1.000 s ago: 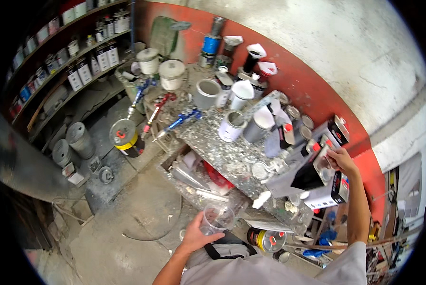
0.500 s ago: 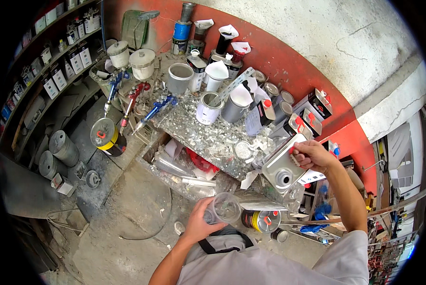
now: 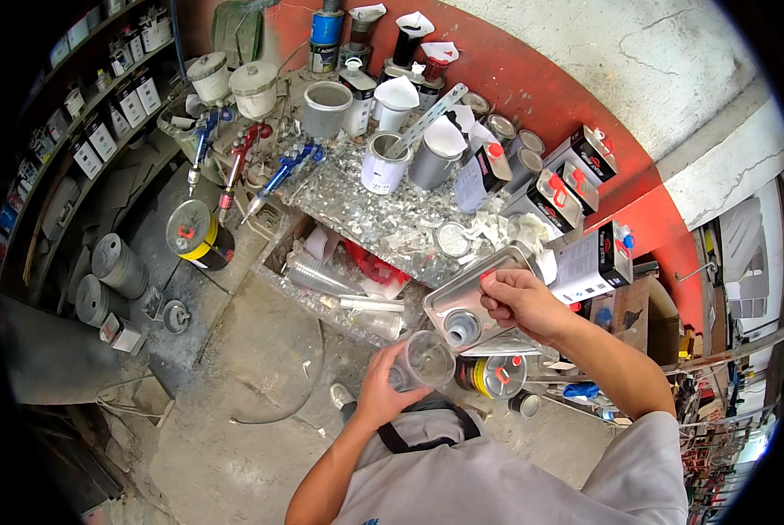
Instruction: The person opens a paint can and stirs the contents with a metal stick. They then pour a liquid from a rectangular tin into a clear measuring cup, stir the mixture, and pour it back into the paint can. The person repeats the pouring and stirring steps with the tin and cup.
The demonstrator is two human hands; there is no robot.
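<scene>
Grey, paint-crusted counter stands ahead. Silver metal can, clamped in the right hand, tilts by the counter's front edge; a clear plastic cup, gripped in the left hand, sits near its spout.

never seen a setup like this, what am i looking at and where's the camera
There is no machine here: these are a person's own bare hands, seen from a wide camera worn on the head, looking down, so straight edges bend. The left hand holds a clear plastic cup. The right hand grips a tilted metal can, its spout near the cup. On the bench stand a grey pot and a white tin with a long strip in it.
</scene>
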